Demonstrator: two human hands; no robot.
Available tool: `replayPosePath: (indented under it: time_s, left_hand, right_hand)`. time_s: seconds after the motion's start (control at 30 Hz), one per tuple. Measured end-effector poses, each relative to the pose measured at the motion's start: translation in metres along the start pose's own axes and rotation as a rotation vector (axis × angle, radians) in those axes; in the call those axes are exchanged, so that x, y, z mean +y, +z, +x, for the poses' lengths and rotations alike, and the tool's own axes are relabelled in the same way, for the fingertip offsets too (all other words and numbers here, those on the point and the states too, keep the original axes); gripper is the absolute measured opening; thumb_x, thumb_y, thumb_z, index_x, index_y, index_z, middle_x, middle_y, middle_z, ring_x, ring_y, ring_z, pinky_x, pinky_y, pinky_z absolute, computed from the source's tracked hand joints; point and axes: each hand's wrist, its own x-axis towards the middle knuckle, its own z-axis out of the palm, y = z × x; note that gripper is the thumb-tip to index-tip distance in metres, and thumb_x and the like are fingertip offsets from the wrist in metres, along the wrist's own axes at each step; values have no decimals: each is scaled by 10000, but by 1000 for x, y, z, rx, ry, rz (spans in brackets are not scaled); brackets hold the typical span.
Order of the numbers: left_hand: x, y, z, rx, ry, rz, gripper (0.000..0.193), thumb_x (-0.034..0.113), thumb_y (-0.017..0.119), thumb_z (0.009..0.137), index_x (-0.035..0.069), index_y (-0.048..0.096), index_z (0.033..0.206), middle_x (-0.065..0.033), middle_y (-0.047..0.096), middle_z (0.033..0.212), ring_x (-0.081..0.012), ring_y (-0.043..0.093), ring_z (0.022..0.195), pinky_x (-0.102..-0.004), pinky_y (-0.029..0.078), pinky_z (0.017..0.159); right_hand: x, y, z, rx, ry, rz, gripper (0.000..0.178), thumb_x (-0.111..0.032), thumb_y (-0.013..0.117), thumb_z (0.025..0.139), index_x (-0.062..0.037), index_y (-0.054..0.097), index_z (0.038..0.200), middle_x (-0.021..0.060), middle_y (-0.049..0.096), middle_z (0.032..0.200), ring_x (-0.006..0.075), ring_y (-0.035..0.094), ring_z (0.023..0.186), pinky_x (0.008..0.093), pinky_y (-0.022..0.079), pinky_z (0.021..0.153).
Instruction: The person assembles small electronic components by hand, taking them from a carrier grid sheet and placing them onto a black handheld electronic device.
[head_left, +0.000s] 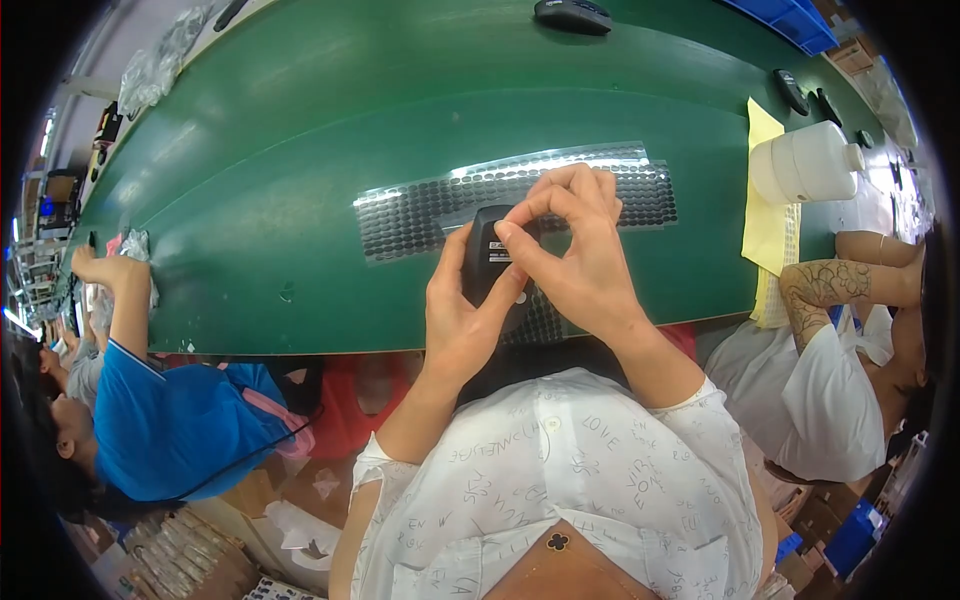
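My left hand (462, 315) is closed around a black computer mouse (489, 262), its underside with a printed label turned up. Over the mouse's far end, my right hand (575, 240) has thumb and forefinger pinched together at the surface. Whatever lies between those fingertips is too small or hidden to make out. Just beyond both hands are clear sheets with rows of small black oval pads (400, 218) on the green table (270, 240). Another piece of such a sheet (540, 322) shows below the mouse, partly covered by my hands.
A white plastic bottle (800, 165) lies on yellow paper (762, 215) at the right. Another black mouse (572, 16) sits at the far side, near a blue bin (785, 22). Co-workers sit on both sides, one in a blue shirt (190, 425), one in a white shirt (815, 400).
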Motion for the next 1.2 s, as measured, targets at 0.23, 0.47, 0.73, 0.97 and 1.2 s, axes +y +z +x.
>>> replayPosePath:
  time_s: [0.23, 0.47, 0.73, 0.97, 1.2]
  left_hand:
    - [1, 3, -1, 8, 41, 48, 420, 20, 687, 900, -22, 500, 1273, -65, 637, 989, -111, 640, 829, -239, 528, 709]
    - [-2, 1, -3, 1, 9, -28, 418, 29, 686, 904, -28, 501, 1274, -69, 637, 1002, -107, 634, 836, -233, 520, 729]
    - [-9, 0, -1, 6, -86, -180, 407, 67, 683, 916, -28, 509, 1272, -66, 634, 1023, -95, 616, 879, -227, 504, 740]
    - [-6, -3, -2, -32, -30, -24, 409, 78, 690, 911, -21, 516, 1268, -55, 627, 1031, -90, 606, 884, -225, 497, 742]
    - [-5, -3, -2, -28, -98, -80, 403, 89, 694, 910, -20, 521, 1257, -47, 626, 1015, -89, 601, 888, -234, 498, 750]
  right_hand:
    - [1, 1, -1, 18, -21, -2, 139, -184, 766, 788, -63, 700, 804, 30, 513, 978, 223, 408, 1013, 399, 275, 890]
    - [1, 0, -1, -6, 6, 18, 138, -129, 745, 801, -66, 678, 904, 28, 557, 951, 205, 460, 1004, 356, 333, 941]
    - [7, 8, 1, -54, 198, 395, 155, -134, 728, 846, -52, 663, 961, 27, 631, 975, 140, 553, 926, 296, 422, 837]
    - [12, 13, 0, -108, 236, 487, 183, -159, 716, 870, -12, 637, 947, 57, 608, 904, 138, 572, 812, 297, 482, 735]
    - [17, 11, 1, -96, 242, 514, 200, -135, 700, 900, 9, 612, 1008, 65, 642, 889, 106, 581, 816, 291, 494, 720]
